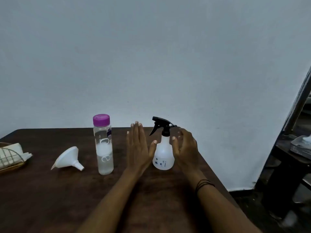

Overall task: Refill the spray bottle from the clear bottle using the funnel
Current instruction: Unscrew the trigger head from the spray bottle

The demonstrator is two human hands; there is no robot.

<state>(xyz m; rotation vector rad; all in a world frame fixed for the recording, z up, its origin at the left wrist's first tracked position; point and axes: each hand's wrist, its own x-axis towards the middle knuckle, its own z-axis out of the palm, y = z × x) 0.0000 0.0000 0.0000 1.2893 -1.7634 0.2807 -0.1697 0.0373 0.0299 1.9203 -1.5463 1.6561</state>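
A white spray bottle (163, 153) with a black trigger head stands upright on the dark wooden table (50, 199). My left hand (138, 147) is just left of it with straight fingers, the thumb close to the bottle's shoulder. My right hand (186, 148) hovers at the bottle's right side, fingers loosely bent, holding nothing. A clear bottle (103, 145) with a purple cap stands further left, partly filled with liquid. A white funnel (68, 158) lies on its side left of the clear bottle, spout pointing right.
A wire basket (8, 158) with a folded cloth sits at the table's left edge. A dark shelf unit (289, 148) stands to the right of the table. A plain wall rises behind the table's far edge.
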